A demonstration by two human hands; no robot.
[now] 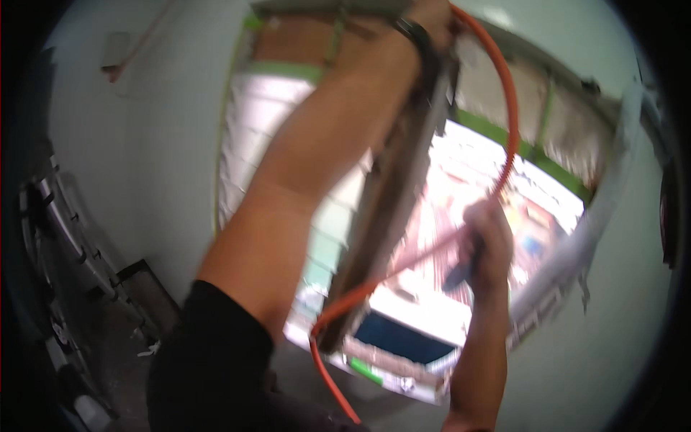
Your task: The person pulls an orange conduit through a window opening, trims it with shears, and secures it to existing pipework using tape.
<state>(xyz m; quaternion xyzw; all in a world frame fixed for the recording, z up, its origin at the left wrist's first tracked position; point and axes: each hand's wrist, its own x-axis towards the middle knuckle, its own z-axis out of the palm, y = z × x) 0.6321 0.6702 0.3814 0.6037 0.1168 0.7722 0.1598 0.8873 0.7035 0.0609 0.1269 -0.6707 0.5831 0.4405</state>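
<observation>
My left arm, with a black sleeve and a dark wristband, reaches up to the top edge. There my left hand [433,21] is partly cut off and blurred, closed at the upper end of an orange corrugated tube [509,93]. From that hand the tube curves down on the right to my right hand [491,241], whose fingers are wrapped round it. A blue-grey object [458,275], too blurred to name, sticks out below the right fingers. Past that hand the tube runs down left, bends sharply, and leaves by the lower edge.
Behind my hands is a bright louvred window [317,237] with green frame parts and a brown upright post [381,209]. A pale pipe-like length [597,216] slants along the right. At the left a ladder [68,209] leans by the wall, and an orange tube end [114,72] hangs from a wall box.
</observation>
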